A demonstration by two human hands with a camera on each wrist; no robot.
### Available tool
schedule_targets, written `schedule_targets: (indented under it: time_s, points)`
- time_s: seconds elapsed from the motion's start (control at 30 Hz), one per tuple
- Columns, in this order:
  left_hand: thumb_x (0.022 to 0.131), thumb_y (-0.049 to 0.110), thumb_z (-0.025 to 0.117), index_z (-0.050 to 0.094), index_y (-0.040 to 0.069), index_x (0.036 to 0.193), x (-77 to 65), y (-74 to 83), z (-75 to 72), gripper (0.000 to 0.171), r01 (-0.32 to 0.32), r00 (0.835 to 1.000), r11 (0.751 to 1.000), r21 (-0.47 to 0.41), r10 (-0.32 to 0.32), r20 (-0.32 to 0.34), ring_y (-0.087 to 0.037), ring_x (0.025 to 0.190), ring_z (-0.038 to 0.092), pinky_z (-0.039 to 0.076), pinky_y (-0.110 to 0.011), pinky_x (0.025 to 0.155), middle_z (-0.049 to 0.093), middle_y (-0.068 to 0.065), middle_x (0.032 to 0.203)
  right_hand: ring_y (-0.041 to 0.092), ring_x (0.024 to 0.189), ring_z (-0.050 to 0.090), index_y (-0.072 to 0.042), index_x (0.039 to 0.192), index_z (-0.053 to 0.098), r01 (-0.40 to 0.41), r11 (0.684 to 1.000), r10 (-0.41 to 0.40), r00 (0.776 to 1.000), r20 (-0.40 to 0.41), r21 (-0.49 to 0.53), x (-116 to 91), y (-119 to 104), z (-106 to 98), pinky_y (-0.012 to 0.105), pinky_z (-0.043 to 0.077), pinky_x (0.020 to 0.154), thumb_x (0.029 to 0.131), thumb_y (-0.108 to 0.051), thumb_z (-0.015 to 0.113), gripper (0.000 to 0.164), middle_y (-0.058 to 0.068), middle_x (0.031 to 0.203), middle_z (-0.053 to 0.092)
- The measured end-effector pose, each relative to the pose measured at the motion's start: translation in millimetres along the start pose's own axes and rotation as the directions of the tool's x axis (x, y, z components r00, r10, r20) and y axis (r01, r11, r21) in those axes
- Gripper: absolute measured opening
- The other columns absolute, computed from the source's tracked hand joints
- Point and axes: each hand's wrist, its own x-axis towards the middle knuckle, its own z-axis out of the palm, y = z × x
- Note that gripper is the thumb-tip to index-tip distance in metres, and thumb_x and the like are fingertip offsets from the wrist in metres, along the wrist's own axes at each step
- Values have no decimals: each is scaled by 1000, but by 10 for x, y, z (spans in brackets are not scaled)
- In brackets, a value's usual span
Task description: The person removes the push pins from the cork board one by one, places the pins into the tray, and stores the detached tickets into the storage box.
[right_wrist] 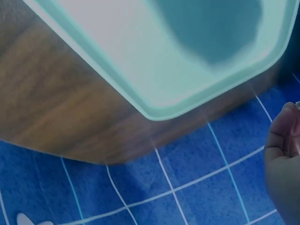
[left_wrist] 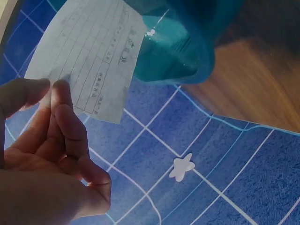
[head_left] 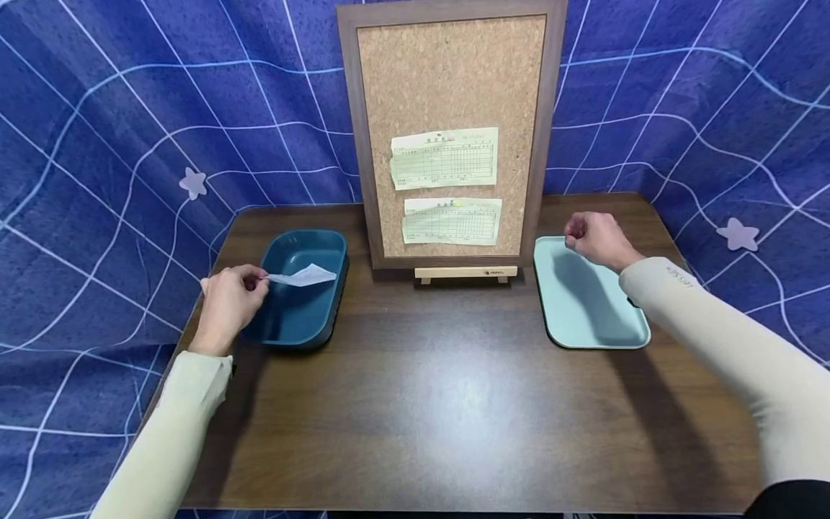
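Note:
My left hand (head_left: 232,303) pinches a thin printed paper slip (left_wrist: 93,51) between thumb and fingertips. In the head view the slip extends rightward over the dark teal bin (head_left: 305,336). My right hand (head_left: 599,238) is above the far part of the pale mint tray (head_left: 583,317), its fingertips drawn together. At the frame edge in the right wrist view, a tiny pale, shiny thing (right_wrist: 297,105) shows at those fingertips; its kind is cut off from view. Two similar printed slips, an upper slip (head_left: 444,160) and a lower slip (head_left: 452,225), hang on the corkboard (head_left: 454,79).
A light wooden stand (head_left: 465,272) supports the framed board at the back of the brown table (head_left: 415,404). Behind it hangs a blue cloth (head_left: 259,94) with white lines and star shapes. The bin stands left of the board, the tray right.

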Motion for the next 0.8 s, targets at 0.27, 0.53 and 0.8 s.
schedule_targets:
  time_s: [0.27, 0.53, 0.8]
  points:
    - [79, 6, 71, 71, 1, 80, -50, 9, 86, 4, -29, 997, 1000, 11, 28, 74, -27, 64, 58, 20, -47, 67, 64, -8, 66, 21, 65, 54, -4, 77, 63, -13, 1000, 13, 999, 38, 4, -91, 107, 120, 34, 40, 63, 75, 1, 66, 6, 6, 69, 60]
    - [78, 8, 70, 72, 4, 79, -87, -15, 207, 4, -40, 983, 999, 28, 34, 181, -24, 64, 57, 21, -46, 65, 60, -1, 62, 16, 62, 52, -6, 75, 63, 11, 1000, -12, 996, 87, 8, -195, 207, 247, 35, 40, 61, 75, -2, 66, 5, 3, 68, 60]
    - [79, 9, 72, 72, 6, 83, -56, -51, 329, 5, -85, 921, 996, 40, 63, 384, -27, 72, 56, 32, -46, 72, 61, -7, 75, 15, 62, 51, -5, 73, 64, 1, 1000, -4, 992, 127, 29, -331, 296, 379, 33, 41, 61, 75, 1, 65, 6, 2, 67, 60]
